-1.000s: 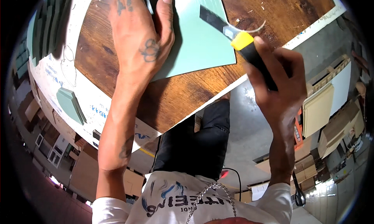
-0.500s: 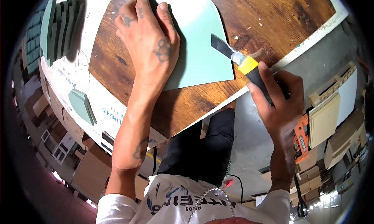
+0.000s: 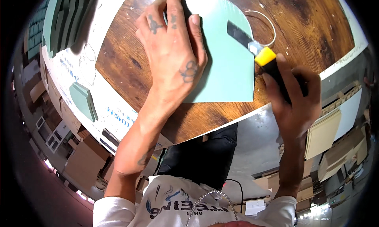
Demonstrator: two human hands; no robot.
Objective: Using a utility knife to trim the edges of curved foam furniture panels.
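A pale green panel [image 3: 229, 79] with a rounded far end and a straight near edge lies on the wood-patterned board. My left hand [image 3: 173, 49] presses on its left part, fingers curled and thumb bent around something dark, mostly hidden. In my right hand [image 3: 294, 92] is a utility knife [image 3: 265, 56] with a black handle, a yellow collar and a long dark blade. Clear wrapping covers the base of the blade. The blade reaches over the panel's right side; contact cannot be made out. Beside the collar loops a thin pale strip [image 3: 274, 27].
The brown wood-patterned board [image 3: 122, 61] rests on a white table [image 3: 104, 96]. Several green pieces [image 3: 65, 21] stand stacked at the far left, with smaller green pieces [image 3: 83, 100] nearer. Small scraps dot the board. Boards and cardboard [image 3: 323, 134] stand on the floor at right.
The panel, both hands and the knife appear further right in the view, which has also shifted. A thin pale strip now curls out beyond the panel's right edge. Both hands keep their hold.
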